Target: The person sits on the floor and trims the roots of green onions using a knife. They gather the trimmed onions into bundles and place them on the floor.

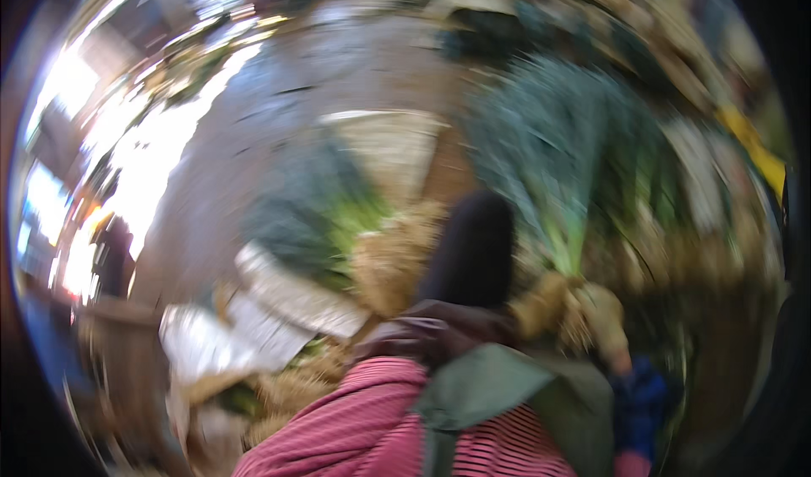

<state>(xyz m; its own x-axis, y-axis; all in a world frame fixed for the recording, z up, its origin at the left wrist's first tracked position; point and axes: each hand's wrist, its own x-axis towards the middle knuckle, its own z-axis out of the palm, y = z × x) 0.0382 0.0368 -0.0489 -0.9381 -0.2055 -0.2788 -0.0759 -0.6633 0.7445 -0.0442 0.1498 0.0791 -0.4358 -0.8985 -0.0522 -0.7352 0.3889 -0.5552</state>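
Note:
At the right, a bunch of leeks [570, 223] stands with its long blue-green leaves fanned upward and its roots down. My right hand [599, 315], which looks gloved in a pale colour, is closed around the white root end. Another yellowish, glove-like shape touches the stems' left side; motion blur hides whether it is my left hand [538, 303], and its fingers cannot be made out. Left of my dark-clad leg lies a pile of leeks [355, 223] with bushy, tan roots towards me.
White woven sacks [298, 293] lie at the lower left, near more roots. A pale sack [393, 147] is spread on the brown floor [266, 90] ahead. More leeks [646, 179] line the right side. Bright light comes in at the left, where a dark figure shows.

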